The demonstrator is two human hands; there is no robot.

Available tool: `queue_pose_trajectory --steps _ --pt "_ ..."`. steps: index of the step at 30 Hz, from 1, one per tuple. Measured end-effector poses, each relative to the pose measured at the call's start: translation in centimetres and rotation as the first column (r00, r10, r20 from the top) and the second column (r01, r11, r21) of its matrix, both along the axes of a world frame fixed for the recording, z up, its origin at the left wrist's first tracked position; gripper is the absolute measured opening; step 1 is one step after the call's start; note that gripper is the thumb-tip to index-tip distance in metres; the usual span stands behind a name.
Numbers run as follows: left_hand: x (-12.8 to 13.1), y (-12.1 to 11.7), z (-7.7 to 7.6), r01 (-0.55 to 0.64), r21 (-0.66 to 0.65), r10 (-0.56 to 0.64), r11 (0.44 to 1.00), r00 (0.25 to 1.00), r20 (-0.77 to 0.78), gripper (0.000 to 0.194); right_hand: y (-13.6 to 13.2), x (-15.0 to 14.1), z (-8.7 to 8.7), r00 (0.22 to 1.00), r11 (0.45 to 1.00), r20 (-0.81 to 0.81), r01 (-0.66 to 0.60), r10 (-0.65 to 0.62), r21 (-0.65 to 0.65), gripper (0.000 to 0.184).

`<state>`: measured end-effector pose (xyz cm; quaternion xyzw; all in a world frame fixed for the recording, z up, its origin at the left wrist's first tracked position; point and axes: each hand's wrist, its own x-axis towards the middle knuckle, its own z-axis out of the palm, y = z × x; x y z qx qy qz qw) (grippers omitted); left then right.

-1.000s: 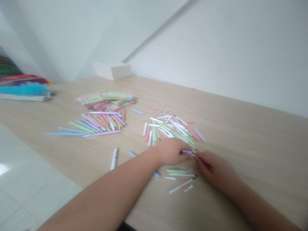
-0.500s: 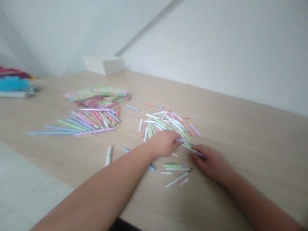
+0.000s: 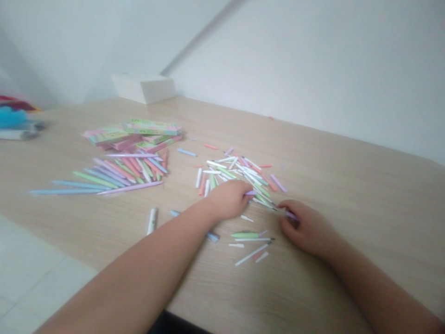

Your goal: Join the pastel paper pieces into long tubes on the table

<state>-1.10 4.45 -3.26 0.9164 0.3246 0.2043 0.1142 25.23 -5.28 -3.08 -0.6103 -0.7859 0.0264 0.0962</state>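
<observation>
My left hand point(image 3: 229, 200) is closed around a purple pen barrel point(image 3: 250, 192), whose end sticks out past the fingers. It hovers at the near edge of a loose pile of pen parts point(image 3: 227, 174) in white, green, red and purple. To its right, my right hand point(image 3: 309, 227) pinches a purple pen piece point(image 3: 292, 215) between thumb and fingers; its far end is blurred. Below the hands lie a green pen barrel point(image 3: 245, 235), white refills with dark tips point(image 3: 253, 254) and small white pieces point(image 3: 237, 245). A blue pen point(image 3: 213, 237) is partly hidden under my left forearm.
Pastel pens point(image 3: 121, 174) lie fanned out at the left, in front of stacked pink and green boxes point(image 3: 149, 127). A white marker-like barrel point(image 3: 152, 221) lies near my left forearm. At the back stands a white box point(image 3: 156, 90) by the wall. Blue fluffy material point(image 3: 12, 118) sits far left.
My hands were together at the purple pen pieces and have moved apart, each keeping a piece. A small white part now shows on the table below my left hand. The view has shifted right.
</observation>
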Motion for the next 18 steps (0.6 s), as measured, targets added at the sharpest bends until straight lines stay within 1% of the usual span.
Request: queue_pose_trajectory --steps 3,5,7,8,10,12,14,16,18 --pt "0.0 0.1 0.1 -0.023 0.019 0.023 1.0 1.0 -0.011 0.028 -0.3 0.2 1.2 0.989 1.0 0.143 -0.027 0.025 0.01 0.033" --pt "-0.1 0.0 0.1 -0.033 0.024 0.034 0.999 0.999 -0.017 0.028 -0.4 0.3 1.8 0.976 1.0 0.218 -0.011 0.009 0.011 0.025" --pt "-0.1 0.0 0.2 -0.043 0.023 0.044 0.999 0.999 -0.023 0.028 -0.1 0.6 2.1 0.969 1.0 0.247 0.009 -0.007 -0.008 0.016" --pt "-0.1 -0.1 0.2 -0.048 0.021 0.048 0.999 0.998 -0.027 0.027 0.0 0.8 2.1 0.97 1.0 0.245 0.006 0.0 -0.022 0.013" --pt "-0.1 -0.2 0.3 -0.051 0.017 0.052 0.999 0.998 -0.037 0.027 0.5 1.4 1.9 0.98 0.999 0.196 -0.036 0.044 -0.04 0.015" --pt "-0.1 -0.2 0.3 -0.05 0.013 0.05 0.999 0.998 -0.042 0.027 0.8 1.9 1.6 0.989 0.995 0.111 -0.098 0.101 -0.029 0.017" --pt "-0.1 -0.2 0.3 -0.05 0.011 0.05 0.999 0.998 -0.042 0.026 1.0 2.3 1.3 0.991 0.991 0.039 -0.131 0.131 -0.005 0.019" --pt "-0.1 -0.2 0.2 -0.05 0.009 0.051 0.999 0.998 -0.047 0.026 1.1 2.5 1.2 0.995 0.995 0.005 -0.1 0.1 0.019 0.019" --pt "-0.1 -0.2 0.2 -0.052 0.007 0.052 0.999 0.997 -0.052 0.027 1.2 2.6 1.0 0.999 0.999 -0.025 -0.03 0.031 0.04 0.019"
